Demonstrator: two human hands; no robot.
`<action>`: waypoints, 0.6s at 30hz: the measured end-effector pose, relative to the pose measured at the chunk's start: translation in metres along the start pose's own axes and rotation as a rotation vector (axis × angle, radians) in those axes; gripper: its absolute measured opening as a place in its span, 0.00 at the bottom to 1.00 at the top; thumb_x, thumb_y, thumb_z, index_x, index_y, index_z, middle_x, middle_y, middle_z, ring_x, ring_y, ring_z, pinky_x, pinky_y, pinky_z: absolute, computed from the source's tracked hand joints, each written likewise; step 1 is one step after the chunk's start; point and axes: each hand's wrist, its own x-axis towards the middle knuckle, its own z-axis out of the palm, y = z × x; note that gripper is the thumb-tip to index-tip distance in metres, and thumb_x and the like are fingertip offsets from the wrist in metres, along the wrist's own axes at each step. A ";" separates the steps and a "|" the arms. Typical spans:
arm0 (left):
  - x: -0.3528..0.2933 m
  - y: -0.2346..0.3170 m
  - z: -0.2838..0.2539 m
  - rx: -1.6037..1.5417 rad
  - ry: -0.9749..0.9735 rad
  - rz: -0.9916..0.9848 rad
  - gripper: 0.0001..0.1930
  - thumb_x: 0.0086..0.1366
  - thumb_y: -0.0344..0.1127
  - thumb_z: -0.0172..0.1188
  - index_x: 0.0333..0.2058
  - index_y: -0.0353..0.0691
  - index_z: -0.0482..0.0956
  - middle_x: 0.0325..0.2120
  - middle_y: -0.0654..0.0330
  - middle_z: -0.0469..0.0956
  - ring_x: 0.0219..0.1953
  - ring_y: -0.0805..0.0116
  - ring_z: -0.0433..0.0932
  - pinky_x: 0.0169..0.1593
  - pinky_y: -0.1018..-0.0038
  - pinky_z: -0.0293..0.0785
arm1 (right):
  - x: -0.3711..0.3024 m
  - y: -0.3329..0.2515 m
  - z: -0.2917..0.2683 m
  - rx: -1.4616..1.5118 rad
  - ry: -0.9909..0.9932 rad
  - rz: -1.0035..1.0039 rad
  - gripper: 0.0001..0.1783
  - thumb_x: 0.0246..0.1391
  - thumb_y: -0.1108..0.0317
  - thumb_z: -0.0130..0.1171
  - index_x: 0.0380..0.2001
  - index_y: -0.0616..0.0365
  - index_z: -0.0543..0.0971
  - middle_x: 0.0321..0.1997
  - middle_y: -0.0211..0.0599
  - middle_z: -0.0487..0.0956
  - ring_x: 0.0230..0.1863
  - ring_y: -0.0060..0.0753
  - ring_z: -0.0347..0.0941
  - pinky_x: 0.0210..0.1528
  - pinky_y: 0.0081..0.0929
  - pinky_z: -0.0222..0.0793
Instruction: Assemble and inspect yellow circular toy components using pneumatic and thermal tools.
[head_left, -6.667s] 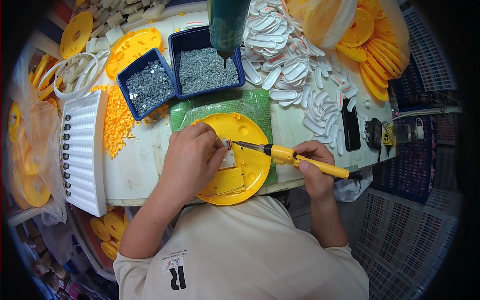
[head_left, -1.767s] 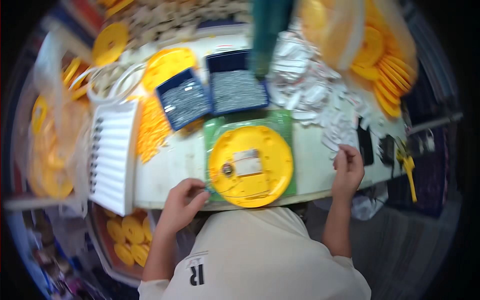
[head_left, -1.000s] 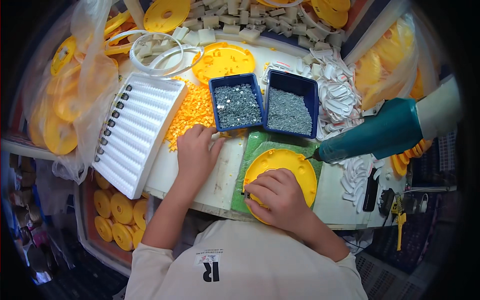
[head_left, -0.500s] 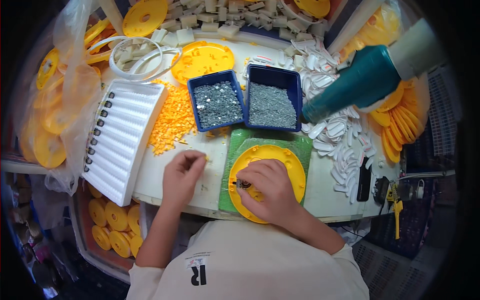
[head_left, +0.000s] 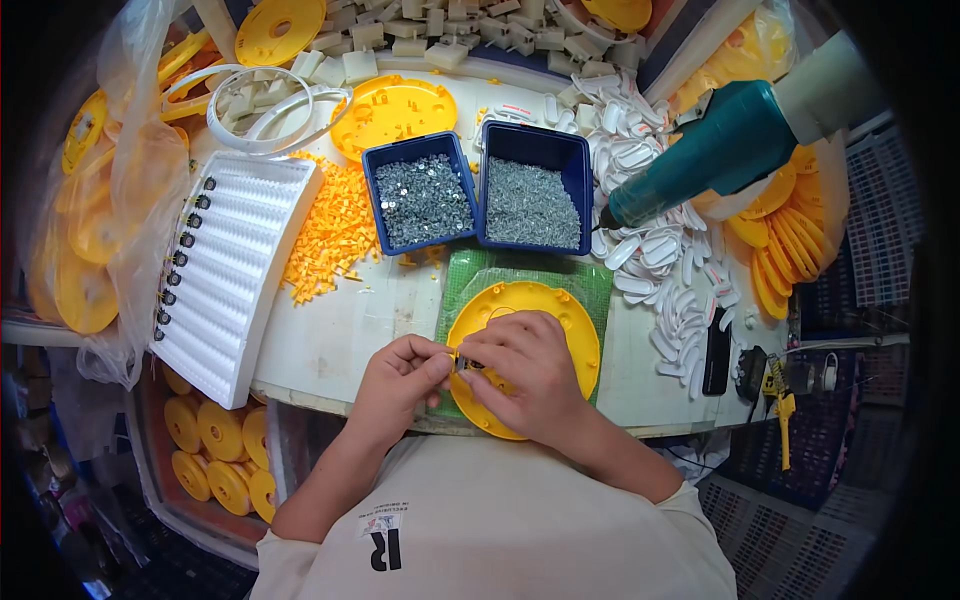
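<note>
A round yellow plastic cover (head_left: pixel 580 345) lies with its inner side up on a green mat (head_left: pixel 460 285) at the table's front edge. My right hand (head_left: pixel 535 375) rests over it, fingers curled round a small dark and metallic part (head_left: pixel 465 364) at the cover's left side. Against that part come the pinched thumb and forefinger of my left hand (head_left: pixel 400 385), closed on a tiny yellow plastic piece (head_left: pixel 456 354). The fingers hide most of both small things.
Two blue bins (head_left: pixel 420 240) (head_left: pixel 535 247) of small metal parts stand behind the mat. Orange-yellow pieces (head_left: pixel 330 230) and a white foam tray (head_left: pixel 235 280) lie left. A teal power screwdriver (head_left: pixel 700 155) hangs over white parts (head_left: pixel 640 250) at the right.
My left hand has moved right, from bare table to the cover's left edge, bringing the tiny yellow piece against the dark part. My right hand stays over the cover.
</note>
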 end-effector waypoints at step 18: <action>-0.018 0.007 0.019 0.525 0.149 0.276 0.10 0.68 0.27 0.66 0.47 0.34 0.83 0.33 0.60 0.84 0.35 0.74 0.83 0.36 0.78 0.79 | 0.012 -0.001 -0.011 0.038 -0.202 -0.088 0.21 0.49 0.67 0.72 0.48 0.57 0.85 0.45 0.35 0.85 0.51 0.43 0.79 0.60 0.45 0.69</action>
